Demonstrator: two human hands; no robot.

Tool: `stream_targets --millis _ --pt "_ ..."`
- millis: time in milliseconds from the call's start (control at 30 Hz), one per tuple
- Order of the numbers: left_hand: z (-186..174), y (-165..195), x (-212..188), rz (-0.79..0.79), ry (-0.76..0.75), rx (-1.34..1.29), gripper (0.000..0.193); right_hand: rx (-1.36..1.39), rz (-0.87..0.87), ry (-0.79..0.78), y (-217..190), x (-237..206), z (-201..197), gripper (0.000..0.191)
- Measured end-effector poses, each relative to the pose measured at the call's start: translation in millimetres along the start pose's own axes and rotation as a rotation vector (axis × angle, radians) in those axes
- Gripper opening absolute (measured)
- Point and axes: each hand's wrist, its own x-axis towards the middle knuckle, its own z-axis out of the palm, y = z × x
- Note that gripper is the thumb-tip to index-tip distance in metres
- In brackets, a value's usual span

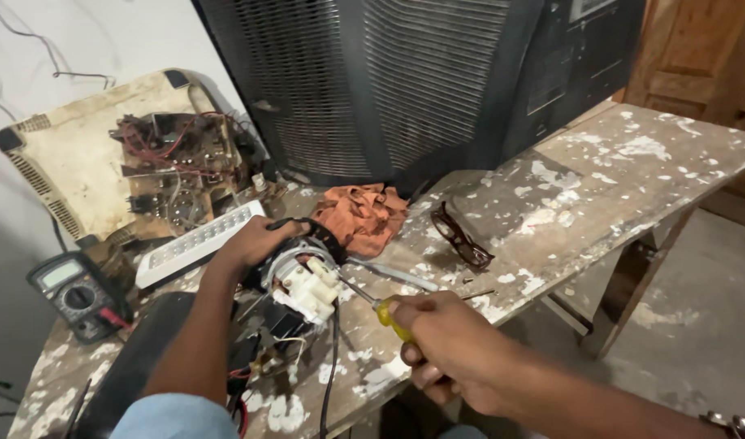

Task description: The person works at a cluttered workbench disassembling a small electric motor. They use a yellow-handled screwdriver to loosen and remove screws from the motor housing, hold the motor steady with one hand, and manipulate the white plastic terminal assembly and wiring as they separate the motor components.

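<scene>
Beside the orange rag (362, 215), his left hand (255, 241) grips the motor assembly (302, 280) while right-hand (446, 345) fingers clamp the yellow-handled screwdriver (375, 306), its tip at the white connector block (313, 290); fastener looks not yet out

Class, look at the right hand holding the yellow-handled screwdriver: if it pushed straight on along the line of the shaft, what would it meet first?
The right hand points the screwdriver up-left. First in that line is the white plastic block on the motor assembly steadied by the left hand; the tip looks already at it, though depth is unclear.
</scene>
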Motion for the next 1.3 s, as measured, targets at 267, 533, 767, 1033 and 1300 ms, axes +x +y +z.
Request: stream_targets --millis 267,533,767,1033,1300 --pt "-1.0 0.4 -1.5 -0.028 0.004 -0.021 0.070 -0.015 -0.062 -0.005 -0.9 6.1 8.5 0.030" --pt "0.4 3.0 -4.6 0.057 0.010 -0.024 0.065 -0.094 -0.114 0.088 4.5 7.9 14.0 0.040" --pt "-2.3 7.0 -8.6 -0.012 0.034 0.084 0.064 -0.357 -0.127 0.171 15.4 29.8 5.6 0.043" --pt "-0.1 7.3 -7.8 -0.010 -0.003 0.020 0.063 -0.741 -0.611 0.266 14.6 31.7 -4.3 0.035" --pt "-2.3 9.4 -7.8 -0.017 0.017 0.032 0.064 -1.098 -0.664 0.194 -3.5 15.5 -11.9 0.024"
